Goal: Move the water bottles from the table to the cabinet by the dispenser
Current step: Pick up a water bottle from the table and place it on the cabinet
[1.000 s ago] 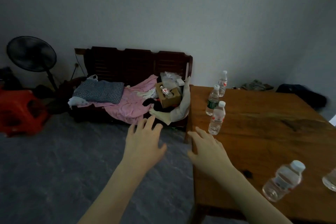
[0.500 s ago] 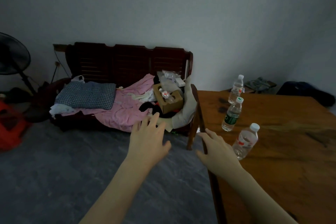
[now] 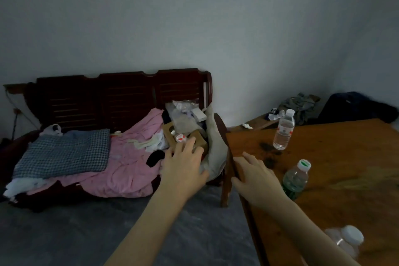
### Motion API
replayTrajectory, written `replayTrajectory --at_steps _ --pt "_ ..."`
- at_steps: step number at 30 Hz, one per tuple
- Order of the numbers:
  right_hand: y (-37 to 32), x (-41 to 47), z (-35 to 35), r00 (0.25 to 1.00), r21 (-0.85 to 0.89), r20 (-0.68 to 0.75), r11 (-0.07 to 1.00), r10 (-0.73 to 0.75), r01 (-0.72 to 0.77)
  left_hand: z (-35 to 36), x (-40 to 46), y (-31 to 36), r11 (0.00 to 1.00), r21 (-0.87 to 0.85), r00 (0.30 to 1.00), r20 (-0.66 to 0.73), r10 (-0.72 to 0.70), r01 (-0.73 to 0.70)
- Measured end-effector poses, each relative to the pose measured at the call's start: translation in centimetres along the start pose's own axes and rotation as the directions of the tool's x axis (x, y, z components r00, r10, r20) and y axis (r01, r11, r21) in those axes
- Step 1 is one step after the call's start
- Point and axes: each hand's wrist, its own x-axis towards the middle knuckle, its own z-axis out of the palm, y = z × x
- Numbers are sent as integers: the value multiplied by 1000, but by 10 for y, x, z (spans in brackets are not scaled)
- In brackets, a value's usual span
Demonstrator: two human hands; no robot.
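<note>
Three clear water bottles stand on the wooden table (image 3: 336, 170). One with a red label (image 3: 283, 130) is farthest away, one with a green label (image 3: 295, 180) is in the middle, and a blurred one (image 3: 345, 242) is nearest, at the lower right. My right hand (image 3: 255, 177) hovers with straight fingers over the table's left edge, just left of the green-label bottle, and holds nothing. My left hand (image 3: 183, 165) is stretched out flat and empty above the floor, in front of the bench's right end. No cabinet or dispenser is in view.
A dark wooden bench (image 3: 121, 97) against the wall is piled with pink cloth (image 3: 127, 164), a checked cloth (image 3: 64, 153), a cardboard box (image 3: 194, 139) and bags. Grey floor lies between me and the bench. Clothes (image 3: 302, 106) lie behind the table in the corner.
The view has swung right and moved closer to the table and bench; the fan and red stool have left the view. Both hands stay outstretched and empty, the right nearer the green-label bottle.
</note>
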Motion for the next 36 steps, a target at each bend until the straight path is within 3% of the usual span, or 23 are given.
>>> replayTrajectory --at_steps 12,19,27,36 --pt "58 91 -15 977 98 -23 973 211 -207 24 190 59 964 -24 956 121 267 -266" --pt "84 160 -14 916 206 -69 904 395 -375 57 309 96 889 -113 877 151 457 -444" --pt "119 226 -29 751 253 -99 746 653 -616 89 430 133 737 -166 701 228 675 -655" --pt "139 253 -21 564 271 -73 560 823 -783 143 475 164 604 -283 543 269 795 -745"
